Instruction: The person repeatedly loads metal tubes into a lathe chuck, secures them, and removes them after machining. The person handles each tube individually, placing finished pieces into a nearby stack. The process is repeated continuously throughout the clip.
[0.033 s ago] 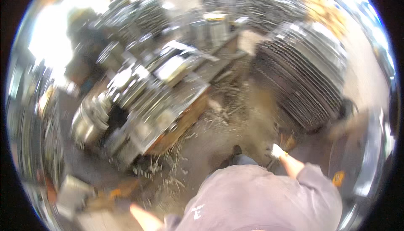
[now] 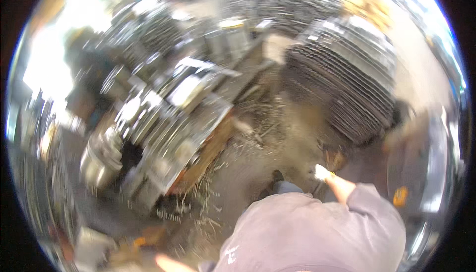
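Observation:
My right hand (image 2: pixel 322 172), in what looks like a white glove, hangs low beside my body on the right. Its fingers are smeared by motion, and I cannot make out anything held in it. Only a short piece of my left forearm (image 2: pixel 171 263) shows at the lower edge; the hand at its end is lost in blur. Ahead and to the left stands a machine with a metal bed (image 2: pixel 171 160) and a rounded silver part (image 2: pixel 99 164) at its near left end. Both hands appear apart from it.
A large stack of dark ribbed metal pieces (image 2: pixel 342 81) stands ahead on the right. Metal shavings (image 2: pixel 201 217) litter the floor around the machine. More stacked metal (image 2: pixel 280 2) lies at the back. An orange-yellow item (image 2: pixel 400 196) is at the right.
The machine and the stack have shifted slightly left in view. Less of my left forearm shows now. My right hand stays low at my side.

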The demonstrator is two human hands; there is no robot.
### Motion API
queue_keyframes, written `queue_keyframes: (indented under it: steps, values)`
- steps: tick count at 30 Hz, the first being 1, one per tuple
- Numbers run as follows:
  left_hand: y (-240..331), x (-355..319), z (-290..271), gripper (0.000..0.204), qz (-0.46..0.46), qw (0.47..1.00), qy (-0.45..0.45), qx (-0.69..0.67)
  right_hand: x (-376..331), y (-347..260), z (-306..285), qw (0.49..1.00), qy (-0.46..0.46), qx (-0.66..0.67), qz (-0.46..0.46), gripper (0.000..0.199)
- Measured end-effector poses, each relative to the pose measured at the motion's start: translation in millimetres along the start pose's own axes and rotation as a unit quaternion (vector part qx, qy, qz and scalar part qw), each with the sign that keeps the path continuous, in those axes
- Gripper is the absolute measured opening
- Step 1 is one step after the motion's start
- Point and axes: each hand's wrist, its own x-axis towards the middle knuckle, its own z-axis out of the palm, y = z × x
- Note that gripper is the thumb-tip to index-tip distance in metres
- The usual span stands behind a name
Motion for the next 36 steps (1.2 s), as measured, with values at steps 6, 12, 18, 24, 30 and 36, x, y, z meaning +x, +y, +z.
queue_keyframes:
  steps: [6, 12, 18, 24, 30, 36]
  values:
    - [41, -147, 46, 0.059, 0.226, 0.95, -0.212, -0.04, 30, 58, -12, 0.989, 0.045, 0.132, 0.046, 0.033]
    - [55, -312, 66, 0.053, 0.235, 0.711, -0.66, 0.05, 15, 86, -146, 0.935, 0.212, 0.243, 0.145, 0.044]
    - [193, -515, 109, 0.048, 0.237, 0.461, -0.853, 0.061, -15, 214, -320, 0.799, 0.492, 0.233, 0.255, 0.057]
    - [394, -703, 104, 0.043, 0.251, 0.38, -0.889, 0.037, 26, 435, -485, 0.689, 0.655, 0.046, 0.306, 0.071]
    - [492, -770, 100, 0.044, 0.36, 0.385, -0.844, 0.096, 94, 620, -643, 0.672, 0.54, -0.024, 0.506, 0.082]
    - [436, -727, 146, 0.047, 0.449, 0.349, -0.812, 0.132, 123, 687, -727, 0.708, 0.463, 0.025, 0.533, 0.072]
